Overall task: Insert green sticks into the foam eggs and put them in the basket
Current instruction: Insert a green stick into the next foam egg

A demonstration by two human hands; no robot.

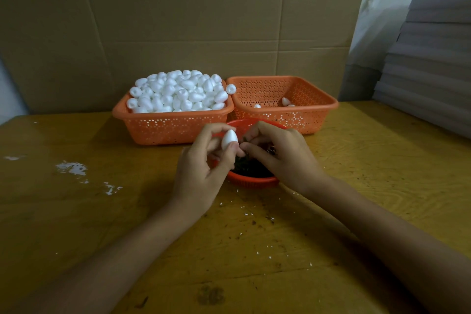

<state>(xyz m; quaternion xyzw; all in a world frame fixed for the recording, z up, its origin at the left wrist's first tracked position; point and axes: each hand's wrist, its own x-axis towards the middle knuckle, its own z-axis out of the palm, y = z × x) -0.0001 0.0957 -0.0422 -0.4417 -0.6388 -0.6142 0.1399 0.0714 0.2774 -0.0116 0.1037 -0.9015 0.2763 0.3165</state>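
Foam egg [229,138] gripped in left hand [201,168], stick [244,139] seemingly pinched in right hand [280,155]; few in basket [318,107], heap [175,92] remaining.

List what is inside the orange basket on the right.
A few foam eggs lie on the floor of the right basket. The near wall hides the floor's front; whether anything is stuck in them is too small to tell.
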